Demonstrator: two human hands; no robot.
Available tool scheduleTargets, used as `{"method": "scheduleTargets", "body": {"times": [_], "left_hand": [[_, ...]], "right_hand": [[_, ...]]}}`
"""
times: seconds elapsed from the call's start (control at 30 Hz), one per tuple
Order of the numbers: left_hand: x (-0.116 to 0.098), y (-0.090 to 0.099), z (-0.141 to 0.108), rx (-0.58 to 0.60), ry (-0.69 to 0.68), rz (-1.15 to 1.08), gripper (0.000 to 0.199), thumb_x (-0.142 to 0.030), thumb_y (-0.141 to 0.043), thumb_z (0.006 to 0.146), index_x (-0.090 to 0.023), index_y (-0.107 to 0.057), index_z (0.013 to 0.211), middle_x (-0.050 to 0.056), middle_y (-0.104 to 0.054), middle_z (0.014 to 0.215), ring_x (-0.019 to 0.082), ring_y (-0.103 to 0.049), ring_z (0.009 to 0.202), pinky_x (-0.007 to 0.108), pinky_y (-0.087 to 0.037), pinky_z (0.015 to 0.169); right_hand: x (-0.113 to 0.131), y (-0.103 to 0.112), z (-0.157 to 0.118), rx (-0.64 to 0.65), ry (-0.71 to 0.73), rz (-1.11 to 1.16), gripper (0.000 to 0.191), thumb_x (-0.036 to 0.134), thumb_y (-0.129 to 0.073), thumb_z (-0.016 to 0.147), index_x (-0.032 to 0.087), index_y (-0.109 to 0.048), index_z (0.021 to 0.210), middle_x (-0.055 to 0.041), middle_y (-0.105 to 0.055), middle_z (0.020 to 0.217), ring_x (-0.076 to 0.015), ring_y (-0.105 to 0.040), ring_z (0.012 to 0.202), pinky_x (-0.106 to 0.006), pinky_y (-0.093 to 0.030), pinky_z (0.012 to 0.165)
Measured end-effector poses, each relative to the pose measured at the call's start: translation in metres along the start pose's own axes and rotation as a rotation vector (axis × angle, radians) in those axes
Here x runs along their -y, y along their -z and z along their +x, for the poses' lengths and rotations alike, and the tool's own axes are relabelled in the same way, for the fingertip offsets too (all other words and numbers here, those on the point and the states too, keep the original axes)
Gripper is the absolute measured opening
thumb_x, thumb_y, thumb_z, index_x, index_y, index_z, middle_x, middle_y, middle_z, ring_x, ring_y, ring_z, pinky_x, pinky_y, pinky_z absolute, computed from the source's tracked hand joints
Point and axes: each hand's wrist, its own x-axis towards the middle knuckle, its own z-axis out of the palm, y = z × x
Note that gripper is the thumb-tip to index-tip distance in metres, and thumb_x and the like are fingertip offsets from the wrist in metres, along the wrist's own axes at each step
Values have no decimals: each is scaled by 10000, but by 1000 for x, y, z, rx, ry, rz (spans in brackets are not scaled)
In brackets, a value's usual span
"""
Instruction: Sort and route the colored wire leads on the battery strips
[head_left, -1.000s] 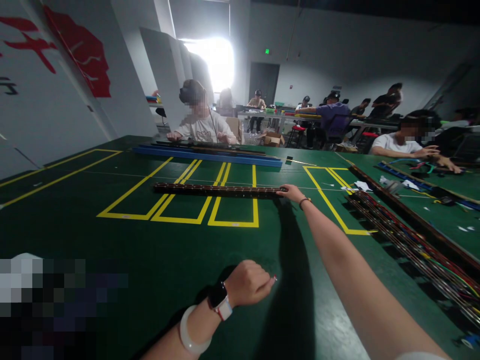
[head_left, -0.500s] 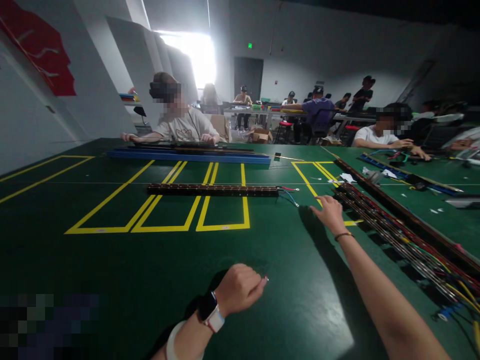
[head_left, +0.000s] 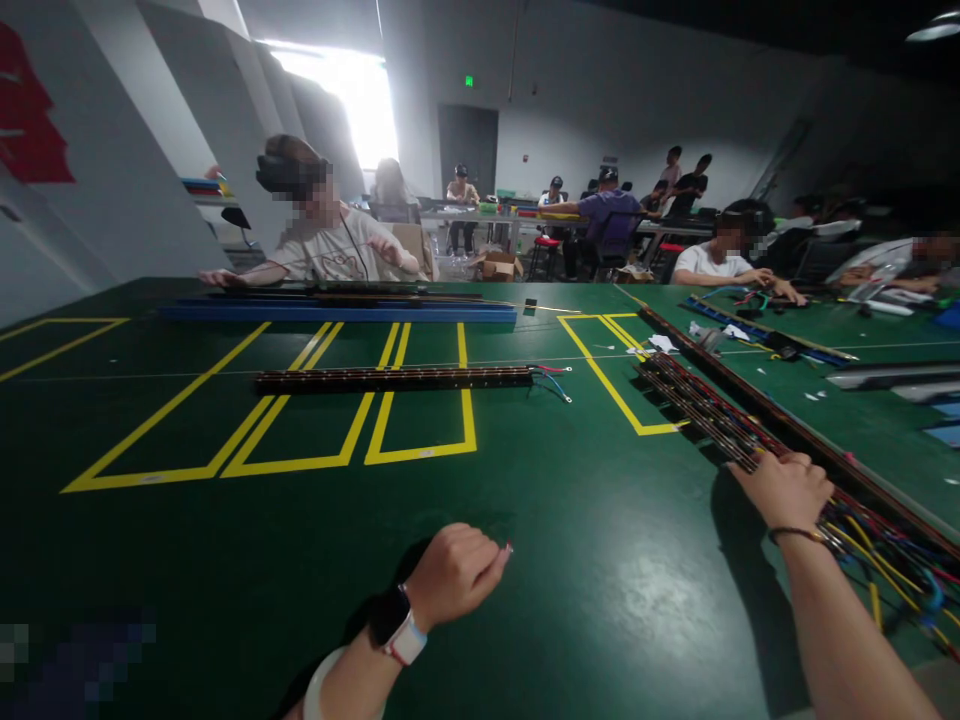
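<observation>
My left hand [head_left: 461, 572] is closed, just above the green table. A tiny red and pale bit shows at its thumb tip, too small to name. Over on the right, my right hand [head_left: 787, 488] is wrapped over a bundle of long dark strips with wires [head_left: 694, 405], thumb on the near side, fingers across the top. The parts under its palm are hidden. Red, yellow and blue wires [head_left: 892, 560] spread from the bundle's near end. A single long dark strip [head_left: 397, 380] lies crosswise in mid-table, with red and blue leads ending in ring terminals at its right end.
Yellow tape outlines [head_left: 292, 466] mark the green table [head_left: 570, 560]. A blue channel [head_left: 337, 312] lies at the far edge before a seated person. A long brown rail [head_left: 720, 375] runs beyond the bundle. Another person sits at the far right by a blue strip [head_left: 765, 328].
My right hand has moved right and nearer, from over bare table onto the wired bundle. My left hand stays closed in about the same place. The view has turned slightly right.
</observation>
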Motion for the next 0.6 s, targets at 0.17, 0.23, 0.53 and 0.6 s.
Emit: {"method": "scheduleTargets", "body": {"times": [0.17,0.23,0.53,0.6], "left_hand": [[1,0,0,-6,2,37,325,-192,-430,926,-140,-546,627,-14,-514,550,84,-433,503,258,-303,543],[0,0,0,-10,0,35,315,-188,-434,924,-141,-550,635,-18,-514,553,81,-431,502,258,-303,543],[-2,-2,1,-16,-35,51,312,-184,-459,910,-138,-528,609,-25,-496,539,74,-401,491,261,-281,528],[-3,-2,1,-7,-38,47,316,-187,-451,915,-139,-533,614,-22,-501,541,74,-395,488,264,-277,527]], "right_hand": [[6,10,4,87,-81,-10,379,493,-562,755,204,-705,953,-180,-501,1138,-395,-458,1054,-468,-366,790],[10,18,1,142,-66,61,394,509,-532,767,205,-696,958,-170,-513,1148,-365,-494,1041,-434,-398,749],[61,88,-26,96,47,141,373,531,-526,762,295,-602,1040,-43,-601,1132,-279,-592,896,-339,-392,581],[80,102,-30,64,164,299,363,509,-560,740,290,-590,1027,-33,-614,1095,-259,-592,895,-340,-423,656]]}}
